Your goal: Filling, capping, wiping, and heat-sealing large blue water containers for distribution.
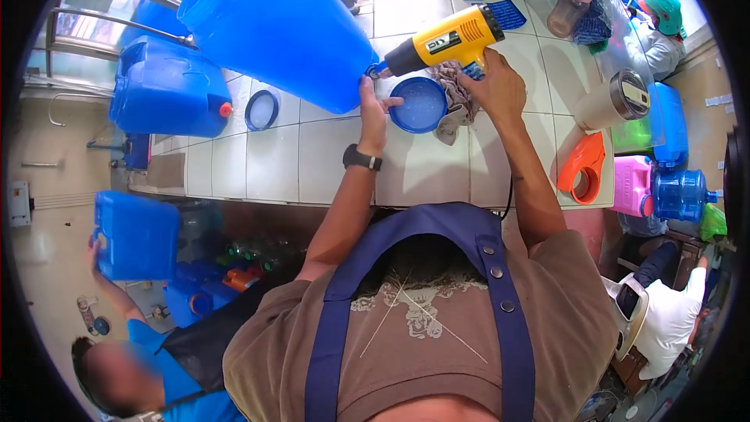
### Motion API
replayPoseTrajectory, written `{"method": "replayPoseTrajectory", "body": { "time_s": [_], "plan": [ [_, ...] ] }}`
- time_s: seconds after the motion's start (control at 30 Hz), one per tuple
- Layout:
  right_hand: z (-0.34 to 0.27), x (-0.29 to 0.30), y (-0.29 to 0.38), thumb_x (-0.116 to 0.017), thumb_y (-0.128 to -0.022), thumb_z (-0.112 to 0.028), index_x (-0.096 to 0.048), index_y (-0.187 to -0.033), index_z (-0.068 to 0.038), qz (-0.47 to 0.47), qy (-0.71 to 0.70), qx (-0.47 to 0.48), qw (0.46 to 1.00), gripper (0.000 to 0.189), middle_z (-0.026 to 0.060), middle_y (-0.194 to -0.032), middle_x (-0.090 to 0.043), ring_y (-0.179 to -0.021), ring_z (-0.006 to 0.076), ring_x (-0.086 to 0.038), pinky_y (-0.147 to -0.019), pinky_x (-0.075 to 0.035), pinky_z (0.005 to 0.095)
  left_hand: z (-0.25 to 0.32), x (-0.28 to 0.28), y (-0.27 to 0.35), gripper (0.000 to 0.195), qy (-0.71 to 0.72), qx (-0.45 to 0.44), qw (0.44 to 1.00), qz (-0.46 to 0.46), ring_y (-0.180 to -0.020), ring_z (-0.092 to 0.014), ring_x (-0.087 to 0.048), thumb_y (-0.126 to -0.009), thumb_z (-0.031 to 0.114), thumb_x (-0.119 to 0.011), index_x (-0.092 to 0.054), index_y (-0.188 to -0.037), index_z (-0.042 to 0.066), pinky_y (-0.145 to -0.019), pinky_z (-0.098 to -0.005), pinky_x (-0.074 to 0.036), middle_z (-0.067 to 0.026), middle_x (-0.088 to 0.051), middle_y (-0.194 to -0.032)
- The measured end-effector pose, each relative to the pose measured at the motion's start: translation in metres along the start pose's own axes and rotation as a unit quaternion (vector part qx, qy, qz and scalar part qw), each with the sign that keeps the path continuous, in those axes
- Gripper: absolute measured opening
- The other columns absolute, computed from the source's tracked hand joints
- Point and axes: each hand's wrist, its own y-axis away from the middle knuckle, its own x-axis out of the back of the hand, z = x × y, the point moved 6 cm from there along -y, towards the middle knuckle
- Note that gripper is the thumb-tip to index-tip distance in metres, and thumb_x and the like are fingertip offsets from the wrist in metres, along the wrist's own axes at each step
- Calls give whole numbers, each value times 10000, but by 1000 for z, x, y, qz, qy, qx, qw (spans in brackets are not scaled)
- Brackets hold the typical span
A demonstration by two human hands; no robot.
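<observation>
A large blue plastic container [281, 23] leans tilted over the white tiled counter [422, 170]. My left hand [374, 117] grips the small dark spout [372, 71] at its lower right corner, one finger stretched to the right. In my right hand [501, 85] is a yellow heat gun [451, 40], held by its handle. The gun's dark nozzle points left at the spout, very close to it. Beneath the nozzle lies a round blue lid [418, 106] with a pale inside, next to a crumpled cloth [460, 108].
Another blue container [167, 88] with a red cap and a blue-rimmed lid [262, 110] are at left. To the right are a tumbler [612, 99] and an orange tape dispenser [582, 170]. A person lifts a blue jug [137, 234] at lower left; other people are at right.
</observation>
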Motion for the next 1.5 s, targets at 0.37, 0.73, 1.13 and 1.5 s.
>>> {"method": "replayPoseTrajectory", "body": {
  "time_s": [0.37,0.73,1.13,1.5],
  "plan": [
    [8,5,-1,-732,-806,-480,-630,-1172,-57,7,-11,-4,1000,568,85,-929,-714,-747,220,-677,-634,-516,291,9,-2,19,740,-43,-39,998,19,-809,-140,-585,-1022,473,-292,-50,-1585,58,-740,-263,-499,-171,-134,-1642],
    [90,-28,14,-686,-838,-519,-623,-999,-69,-82,-449,-246,855,482,40,-718,-621,-564,137,-590,-490,-462,241,21,-1,23,706,-148,-96,984,3,-872,-149,-565,-1016,431,-354,-152,-1577,53,-628,-219,-497,-183,-204,-1612],
    [118,-33,8,-645,-858,-555,-589,-998,-62,-120,-706,-275,641,515,58,-734,-623,-520,127,-590,-468,-469,225,22,6,23,765,-247,-97,964,-25,-949,-214,-562,-974,365,-536,-195,-1553,1,-659,-231,-502,-227,-276,-1570],
    [46,74,31,-695,-841,-553,-651,-1151,12,187,-85,-209,956,647,103,-932,-707,-800,191,-657,-725,-524,289,48,20,51,618,-387,-187,897,-102,-634,-154,-524,-840,106,-720,-469,-1401,46,-587,-262,-460,-109,-587,-1264]
  ]
}}
